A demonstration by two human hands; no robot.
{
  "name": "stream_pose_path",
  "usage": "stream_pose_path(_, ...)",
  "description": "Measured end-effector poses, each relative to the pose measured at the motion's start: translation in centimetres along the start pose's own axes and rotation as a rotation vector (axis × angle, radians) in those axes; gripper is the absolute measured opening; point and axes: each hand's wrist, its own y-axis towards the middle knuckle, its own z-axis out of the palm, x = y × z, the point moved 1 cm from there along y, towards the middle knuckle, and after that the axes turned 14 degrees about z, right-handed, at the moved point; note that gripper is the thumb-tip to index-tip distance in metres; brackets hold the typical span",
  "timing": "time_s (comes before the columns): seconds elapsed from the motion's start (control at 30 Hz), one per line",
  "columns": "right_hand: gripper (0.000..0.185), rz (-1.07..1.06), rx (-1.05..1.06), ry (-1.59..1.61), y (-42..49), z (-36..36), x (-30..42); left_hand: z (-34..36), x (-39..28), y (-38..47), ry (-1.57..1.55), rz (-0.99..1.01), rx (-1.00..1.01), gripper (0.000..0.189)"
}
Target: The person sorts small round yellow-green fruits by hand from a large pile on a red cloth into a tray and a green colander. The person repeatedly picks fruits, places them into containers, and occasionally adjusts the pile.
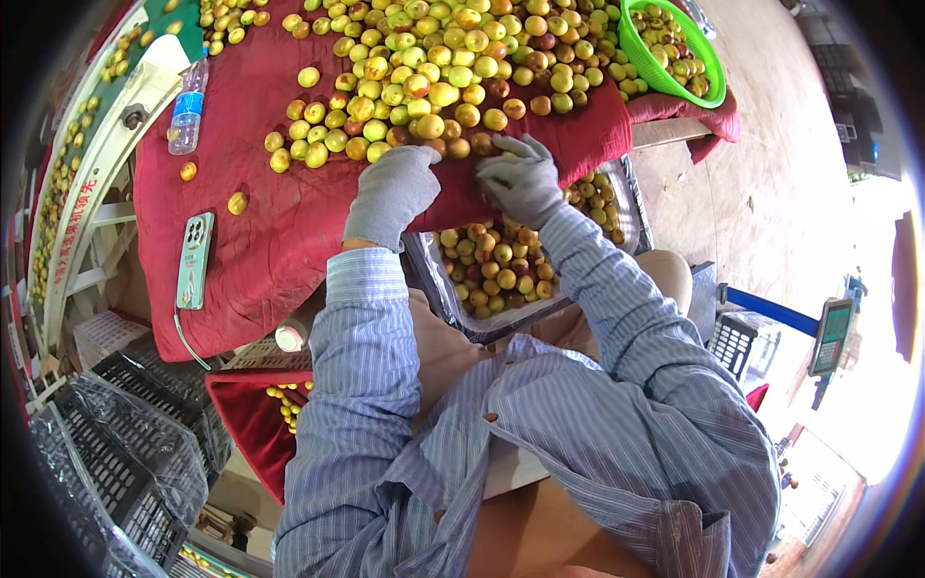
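Yellow-green and reddish jujube-like fruits (419, 87) lie heaped on a table covered with red cloth (267, 217). My left hand (396, 189), in a grey glove, is at the near edge of the heap with its fingers curled; whether a fruit is inside them is hidden. To its right, my gloved right hand (522, 177) reaches over the cloth's edge beside the nearest fruits, fingers bent and slightly blurred, and its grasp is unclear. Below both hands, a plastic-lined crate (462, 321) holds many similar fruits, partly covered by my right forearm.
A green plastic basket (632, 43) of fruits stands at the table's right corner. On the left are a water bottle (187, 108), a phone (195, 260) and a curved white-framed sorting machine (108, 144). Black crates (123, 448) stand at lower left, a scale display (833, 337) at right.
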Motion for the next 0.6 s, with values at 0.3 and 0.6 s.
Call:
stream_pose_path(0.3,0.027,-0.005,-0.224,0.017,12.3,-1.6,8.8,-1.4,0.1,-0.4,0.095,-0.077,-0.098,0.032)
stream_pose_path(0.6,0.034,0.259,0.034,0.262,18.9,-1.6,10.2,-1.2,0.8,-0.8,0.058,-0.027,-0.233,0.028)
